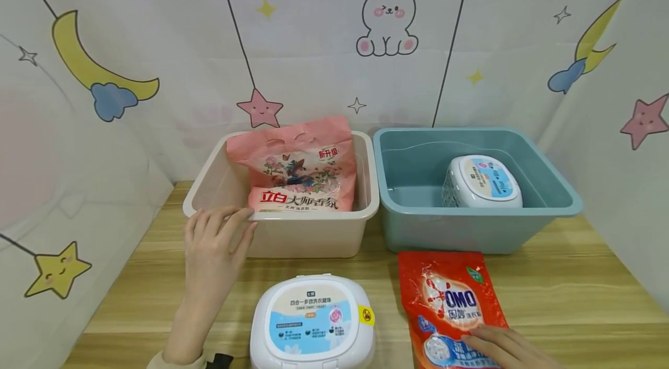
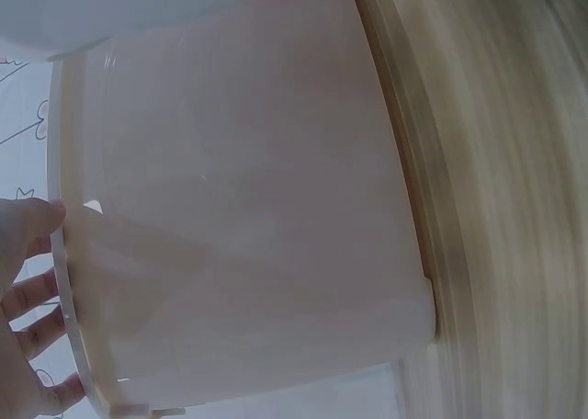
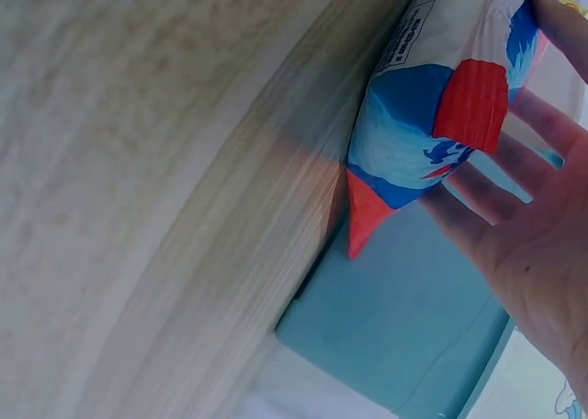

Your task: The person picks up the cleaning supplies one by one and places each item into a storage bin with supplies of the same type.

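Note:
My left hand [image 1: 214, 241] rests at the front left of the white bin [image 1: 308, 238], its fingertips on the rim. The left wrist view shows those fingers [image 2: 32, 295] spread along the rim, with the bin's outer wall beside them. A pink bag of laundry powder [image 1: 308, 168] leans inside that bin, its top above the back rim. My right hand [image 1: 504, 346] lies over the lower right of a red OMO laundry powder bag [image 1: 455, 299] on the table. In the right wrist view, its fingers [image 3: 542, 125] are spread against the bag's side, palm facing the camera.
A white tub of laundry capsules [image 1: 313, 322] with a blue label stands at the front of the wooden table [image 1: 130, 293]. Right of the white bin is a blue-green bin [image 1: 434, 229] with a similar tub [image 1: 486, 183] inside. A patterned curtain [image 1: 324, 26] hangs behind.

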A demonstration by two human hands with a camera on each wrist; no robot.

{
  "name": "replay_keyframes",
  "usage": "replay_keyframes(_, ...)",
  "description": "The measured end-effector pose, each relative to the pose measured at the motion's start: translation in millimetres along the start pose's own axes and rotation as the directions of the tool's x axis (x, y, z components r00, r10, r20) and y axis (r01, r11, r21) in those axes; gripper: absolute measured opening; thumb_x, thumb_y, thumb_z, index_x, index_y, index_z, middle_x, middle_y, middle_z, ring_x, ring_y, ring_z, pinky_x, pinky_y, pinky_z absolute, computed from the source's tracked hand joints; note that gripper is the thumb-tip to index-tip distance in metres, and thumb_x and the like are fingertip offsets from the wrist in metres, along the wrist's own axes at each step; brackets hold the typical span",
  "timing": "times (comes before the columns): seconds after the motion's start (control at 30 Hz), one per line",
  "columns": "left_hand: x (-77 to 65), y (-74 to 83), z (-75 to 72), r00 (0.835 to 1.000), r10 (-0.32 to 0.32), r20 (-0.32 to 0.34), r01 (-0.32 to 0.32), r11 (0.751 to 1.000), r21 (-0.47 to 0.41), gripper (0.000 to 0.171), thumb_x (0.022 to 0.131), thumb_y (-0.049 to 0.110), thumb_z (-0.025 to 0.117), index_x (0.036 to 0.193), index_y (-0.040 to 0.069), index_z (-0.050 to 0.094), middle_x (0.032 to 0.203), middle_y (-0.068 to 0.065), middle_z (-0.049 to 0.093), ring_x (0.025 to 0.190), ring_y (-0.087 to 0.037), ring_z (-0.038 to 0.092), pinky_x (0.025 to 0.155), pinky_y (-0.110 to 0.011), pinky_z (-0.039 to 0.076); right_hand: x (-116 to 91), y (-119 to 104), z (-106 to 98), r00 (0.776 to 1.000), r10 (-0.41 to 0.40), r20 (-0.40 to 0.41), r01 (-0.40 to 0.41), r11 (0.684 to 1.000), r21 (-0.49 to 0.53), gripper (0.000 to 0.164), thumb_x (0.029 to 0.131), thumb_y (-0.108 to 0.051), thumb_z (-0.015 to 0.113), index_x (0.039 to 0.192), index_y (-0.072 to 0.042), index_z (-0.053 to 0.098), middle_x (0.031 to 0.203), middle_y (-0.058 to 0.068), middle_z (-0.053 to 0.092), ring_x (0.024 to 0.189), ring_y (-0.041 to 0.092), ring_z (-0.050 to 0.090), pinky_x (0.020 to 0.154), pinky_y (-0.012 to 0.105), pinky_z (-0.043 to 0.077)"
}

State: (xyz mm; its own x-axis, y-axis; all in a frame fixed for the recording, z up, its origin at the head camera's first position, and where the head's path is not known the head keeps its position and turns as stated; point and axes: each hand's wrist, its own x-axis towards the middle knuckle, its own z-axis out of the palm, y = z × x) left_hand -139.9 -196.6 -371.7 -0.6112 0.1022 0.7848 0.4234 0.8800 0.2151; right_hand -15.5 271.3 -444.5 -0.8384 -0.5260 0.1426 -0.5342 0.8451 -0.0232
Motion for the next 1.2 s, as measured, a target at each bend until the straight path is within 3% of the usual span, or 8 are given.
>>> replay_keyframes(0.53,-0.7,0.9,-1.2,0.999,-0.018,0.028,0.017,1.0,0.011,0.024,0.083,0.012,0.073,0.106,0.008,0.069,0.104,-0.015,0.065,0.103,-0.036,0.054,0.105,-0.06,0.03,1.3,-6.4,-1.8,0.998,0.041,-0.046,-0.039,0.998,0.058,0.073,0.065,-0.08,0.059,0.13,-0.049,0.048,0.121,-0.028,0.053,0.096,-0.002,0.056,0.067,0.017,0.053)
replay_keyframes(0.77,-0.7,0.1,-1.1,1.0,-0.012,0.02,0.012,1.0,0.005,0.024,0.082,0.012,0.073,0.105,0.008,0.069,0.104,-0.015,0.065,0.103,-0.036,0.054,0.105,-0.06,0.03,1.4,-8.7,-2.1,0.996,0.085,0.009,-0.086,0.995,0.051,0.071,0.065,-0.085,0.054,0.129,-0.054,0.046,0.121,-0.033,0.05,0.096,-0.004,0.055,0.068,0.017,0.052)
replay_keyframes(0.97,-0.1,-0.7,-1.1,1.0,-0.004,0.008,0.003,1.0,0.003,0.024,0.082,0.013,0.074,0.104,0.007,0.07,0.102,-0.015,0.065,0.101,-0.036,0.054,0.103,-0.061,0.03,0.7,-1.4,3.7,0.995,0.064,0.075,-0.072,0.993,0.098,0.066,0.07,-0.08,0.057,0.129,-0.053,0.046,0.122,-0.023,0.055,0.095,0.001,0.055,0.069,0.022,0.053)
replay_keyframes(1.2,-0.3,-0.2,0.0,1.0,0.005,0.001,-0.005,1.0,-0.002,0.023,0.082,0.013,0.073,0.104,0.008,0.07,0.102,-0.015,0.065,0.1,-0.036,0.054,0.103,-0.061,0.031,-0.2,0.2,5.1,0.999,0.034,0.016,-0.035,0.994,0.101,0.066,0.068,-0.077,0.063,0.128,-0.052,0.049,0.121,-0.023,0.055,0.094,0.002,0.056,0.068,0.023,0.053)
